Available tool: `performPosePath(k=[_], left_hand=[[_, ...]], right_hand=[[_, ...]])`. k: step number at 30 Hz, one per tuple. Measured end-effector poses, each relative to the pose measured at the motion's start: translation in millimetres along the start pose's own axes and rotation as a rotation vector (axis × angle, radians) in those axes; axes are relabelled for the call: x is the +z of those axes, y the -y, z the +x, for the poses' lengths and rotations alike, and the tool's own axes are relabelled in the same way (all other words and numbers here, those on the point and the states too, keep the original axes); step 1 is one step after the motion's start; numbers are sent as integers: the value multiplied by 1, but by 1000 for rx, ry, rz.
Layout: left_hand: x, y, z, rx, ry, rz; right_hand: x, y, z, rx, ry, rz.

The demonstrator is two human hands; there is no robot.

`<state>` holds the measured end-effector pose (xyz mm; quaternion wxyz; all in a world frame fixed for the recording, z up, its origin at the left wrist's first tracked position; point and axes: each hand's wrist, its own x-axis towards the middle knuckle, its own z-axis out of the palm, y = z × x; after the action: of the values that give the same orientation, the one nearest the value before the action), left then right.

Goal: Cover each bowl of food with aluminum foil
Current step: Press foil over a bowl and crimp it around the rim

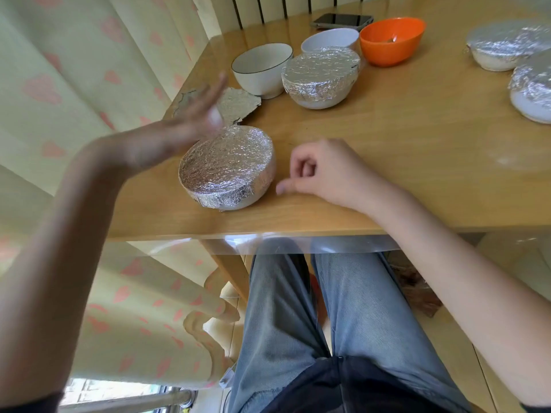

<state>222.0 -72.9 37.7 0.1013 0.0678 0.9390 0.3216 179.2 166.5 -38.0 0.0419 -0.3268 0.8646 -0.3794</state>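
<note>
A white bowl wrapped in foil (228, 168) stands near the table's front edge. My left hand (176, 129) hovers blurred just left of and above it, fingers straight and spread, holding nothing. My right hand (322, 171) rests on the table to the bowl's right, fingers loosely curled and empty. A loose foil sheet (235, 104) lies behind the bowl. Farther back stand a second foil-covered bowl (320, 74), an uncovered white bowl with a dark rim (262, 70), another uncovered white bowl (329, 38) and an orange bowl (392, 40) with some food in it.
Two more foil-covered bowls (501, 46) (533, 90) sit at the right edge of the wooden table (402, 150). A phone (343, 20) lies at the back. A curtain with pink hearts (59, 84) hangs on the left. My legs are under the table.
</note>
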Motion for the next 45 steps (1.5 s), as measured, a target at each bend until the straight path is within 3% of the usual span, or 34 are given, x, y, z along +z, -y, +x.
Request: performPosePath(k=[3,5,7,11,16,20,22,24,26,28,30,31,33,36,39,45], left_hand=[[33,18,-7,-74,-647,-569],[60,22,-7,-140,-853,-937],[77,18,-2,-219,-926,-1167],[89,10,4,-241,-985,-1311],[91,-1,5,-225,-1031,-1361],[104,-7,4,-276,-1054,-1277],[108,-3,1,-244,-994,-1185],[101,12,-9,-174,-972,-1116],[78,28,-25,-26,-997,-809],[49,36,-35,160,-686,-342],[22,21,-38,167,-190,30],[12,9,-34,123,-17,194],[5,-15,-16,79,155,471],[8,-37,11,89,282,618],[11,-36,22,43,390,624],[15,-32,22,63,381,595]], right_hand=[[12,2,6,174,-330,508],[22,17,19,298,-393,746],[30,37,31,355,-308,824],[43,56,43,399,-188,820],[47,57,50,465,-279,816],[32,52,53,438,-185,791],[24,44,52,391,-181,694],[18,32,42,307,-318,583],[14,20,16,207,-435,420],[11,16,-14,82,-319,308],[15,18,-32,-7,-115,209],[19,20,-34,-34,-84,170],[29,25,-33,-69,-172,116],[34,28,-29,-92,-312,78],[34,26,-28,-66,-347,110],[29,27,-24,5,-294,282]])
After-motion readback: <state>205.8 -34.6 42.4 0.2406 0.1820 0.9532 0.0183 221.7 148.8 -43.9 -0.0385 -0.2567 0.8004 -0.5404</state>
